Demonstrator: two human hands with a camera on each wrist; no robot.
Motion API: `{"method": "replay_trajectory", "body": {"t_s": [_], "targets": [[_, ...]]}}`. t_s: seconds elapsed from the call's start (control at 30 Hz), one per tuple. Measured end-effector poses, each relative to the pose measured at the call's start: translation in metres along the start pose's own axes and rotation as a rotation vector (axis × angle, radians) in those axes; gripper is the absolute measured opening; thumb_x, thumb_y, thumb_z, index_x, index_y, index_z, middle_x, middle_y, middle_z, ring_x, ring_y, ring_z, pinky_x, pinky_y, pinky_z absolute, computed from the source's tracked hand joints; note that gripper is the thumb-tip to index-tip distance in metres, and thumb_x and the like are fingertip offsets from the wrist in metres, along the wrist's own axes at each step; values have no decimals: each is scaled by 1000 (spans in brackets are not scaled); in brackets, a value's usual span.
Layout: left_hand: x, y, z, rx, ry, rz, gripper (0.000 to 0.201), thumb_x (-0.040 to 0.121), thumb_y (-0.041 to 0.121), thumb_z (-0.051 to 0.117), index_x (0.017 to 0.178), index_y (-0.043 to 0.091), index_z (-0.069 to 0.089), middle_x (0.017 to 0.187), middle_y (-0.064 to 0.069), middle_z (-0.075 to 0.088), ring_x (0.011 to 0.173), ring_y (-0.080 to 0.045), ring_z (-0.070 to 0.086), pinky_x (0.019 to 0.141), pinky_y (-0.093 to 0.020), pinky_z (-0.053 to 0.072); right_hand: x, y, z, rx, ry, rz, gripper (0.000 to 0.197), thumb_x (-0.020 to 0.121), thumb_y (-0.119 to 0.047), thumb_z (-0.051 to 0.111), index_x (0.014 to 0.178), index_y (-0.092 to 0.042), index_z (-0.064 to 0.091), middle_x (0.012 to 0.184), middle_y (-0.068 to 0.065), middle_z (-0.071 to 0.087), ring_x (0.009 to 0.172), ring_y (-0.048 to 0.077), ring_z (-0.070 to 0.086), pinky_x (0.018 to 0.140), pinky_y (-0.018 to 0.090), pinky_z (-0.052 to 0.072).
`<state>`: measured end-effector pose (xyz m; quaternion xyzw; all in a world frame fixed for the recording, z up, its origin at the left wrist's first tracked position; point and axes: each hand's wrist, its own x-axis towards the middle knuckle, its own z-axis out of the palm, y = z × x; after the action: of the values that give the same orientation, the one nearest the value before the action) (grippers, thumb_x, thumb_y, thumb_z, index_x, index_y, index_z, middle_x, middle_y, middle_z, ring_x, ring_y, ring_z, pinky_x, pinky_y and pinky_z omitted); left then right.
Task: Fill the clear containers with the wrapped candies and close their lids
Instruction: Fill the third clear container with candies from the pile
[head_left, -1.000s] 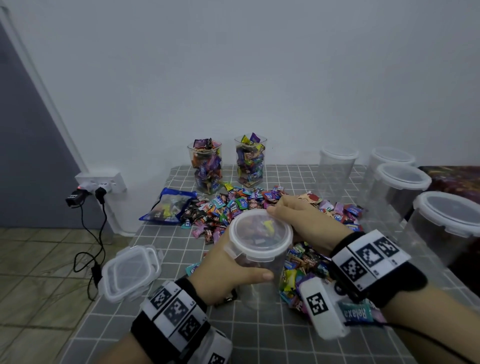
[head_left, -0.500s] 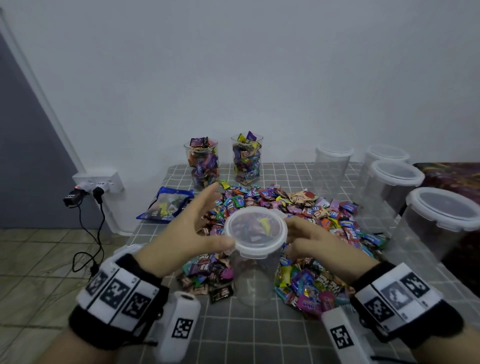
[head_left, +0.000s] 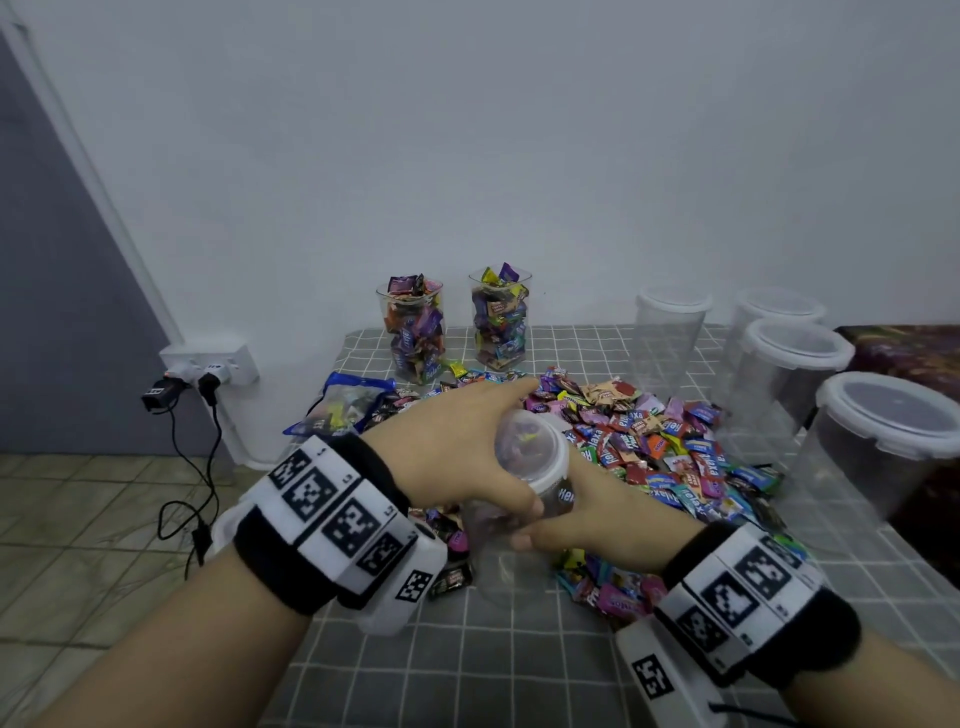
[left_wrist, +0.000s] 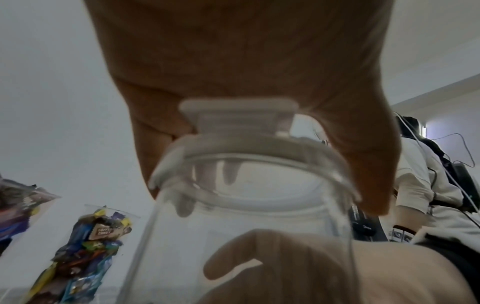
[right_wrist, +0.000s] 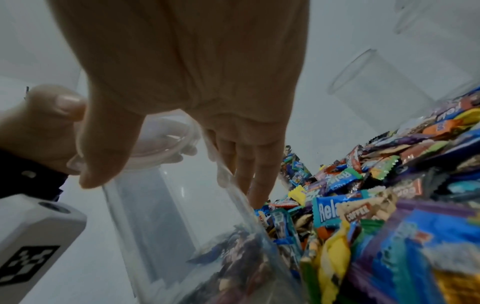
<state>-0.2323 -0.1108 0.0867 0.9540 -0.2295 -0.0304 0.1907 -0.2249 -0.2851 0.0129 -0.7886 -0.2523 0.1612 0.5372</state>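
Head view: an empty clear container (head_left: 511, 525) is gripped low on its wall by the right hand (head_left: 587, 525) on the checked tablecloth (head_left: 467, 670), beside the heap of wrapped candies (head_left: 670, 452), while its white lid (head_left: 535, 452) is grasped across the top by the left hand (head_left: 457, 447). The lid seems best lifted straight off while the body is held firmly down, so that filling can begin.
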Motion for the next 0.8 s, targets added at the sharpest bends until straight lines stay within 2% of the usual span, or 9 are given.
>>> {"method": "replay_trajectory", "body": {"t_s": [0.1, 0.17, 0.27, 0.37, 0.5, 0.57, 0.6, 0.7, 0.8], "targets": [[-4, -4, -14, -221, 58, -22, 111, 55, 46, 82, 148, 28, 24, 138, 12, 42, 119, -3, 46, 102, -23, 37, -3, 0, -4, -41, -2, 33, 73, 73, -14, 80, 128, -35, 37, 121, -21, 54, 110, -16, 49, 95, 9, 39], [-10, -12, -27, -351, 164, -28, 114, 44, 56, 77, 145, 31, 30, 130, 18, 46, 113, 2, 50, 101, -24, 40, -5, 0, -5, -68, -1, 46, 64, 75, -13, 78, 115, -42, 37, 115, -26, 50, 100, -25, 47, 83, -1, 36], [-24, -37, -45, -309, 271, -101, 112, 39, 64, 68, 142, 35, 33, 129, 17, 47, 113, 0, 49, 94, -22, 38, -5, 0, -5, -83, -1, 55, 62, 74, -18, 79, 110, -44, 36, 115, -28, 47, 103, -20, 48, 78, -4, 34], [-42, -69, -52, -194, 196, -270, 118, 38, 69, 70, 143, 35, 28, 129, 13, 42, 116, -5, 41, 94, -24, 32, -4, 1, -4, -65, -7, 48, 62, 73, -17, 79, 112, -42, 38, 113, -26, 51, 101, -20, 49, 79, -2, 36], [-65, -122, -37, -35, 13, -529, 117, 52, 61, 80, 147, 28, 21, 145, -5, 38, 130, -19, 39, 103, -31, 33, -2, 4, -5, -71, -14, 61, 62, 73, -22, 80, 114, -41, 38, 117, -23, 51, 103, -19, 48, 81, 0, 38], [-73, -143, -25, -2, -80, -626, 126, 43, 67, 73, 148, 24, 19, 146, -8, 38, 131, -22, 40, 103, -30, 33, -2, 4, -5, -77, -18, 65, 61, 72, -24, 80, 114, -40, 38, 118, -23, 50, 104, -18, 48, 82, 1, 39], [-76, -151, -19, 9, -113, -665, 128, 39, 70, 70, 148, 23, 19, 145, -9, 38, 130, -23, 41, 102, -30, 34, -2, 4, -5, -73, -21, 66, 60, 73, -23, 80, 113, -40, 39, 117, -23, 51, 103, -18, 49, 81, 1, 39], [-78, -173, 1, 56, -143, -720, 108, 62, 54, 79, 146, 21, 20, 145, -8, 39, 127, -23, 43, 102, -31, 37, -2, 3, -5, -83, -20, 77, 60, 72, -24, 80, 112, -40, 38, 118, -22, 51, 106, -14, 50, 84, 5, 41], [-75, -181, 15, 137, -173, -736, 102, 67, 52, 77, 146, 23, 19, 145, -7, 37, 127, -22, 43, 102, -31, 37, -1, 5, -5, -103, -15, 93, 65, 70, -30, 81, 116, -40, 37, 124, -18, 50, 116, -5, 48, 91, 11, 40]]}}
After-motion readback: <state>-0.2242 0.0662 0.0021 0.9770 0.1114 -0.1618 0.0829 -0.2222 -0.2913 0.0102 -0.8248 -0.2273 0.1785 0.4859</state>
